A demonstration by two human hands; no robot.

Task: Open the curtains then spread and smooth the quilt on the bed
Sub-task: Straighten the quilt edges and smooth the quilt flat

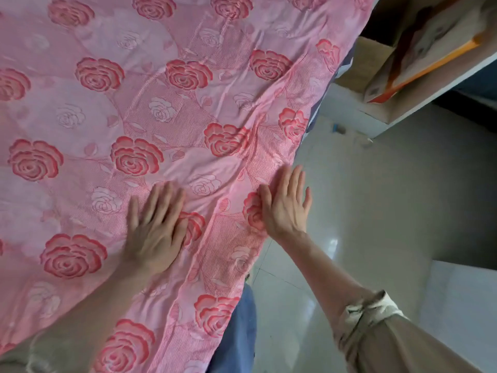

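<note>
A rolled beige sleeve (371, 313) sits lowest right; its right hand (285, 208) lies flat at the quilt's edge, fingers straight and slightly apart. The left hand (156, 227) presses flat further in, fingers straight and close together. The pink rose quilt (134, 90) covers the bed across the left of the view; its visible edge runs diagonally from top right to bottom centre, over blue fabric (236, 345). Glossy pale floor (376, 211) lies beside it; a white shelf (430, 87) carries a cardboard box (419, 49).
</note>
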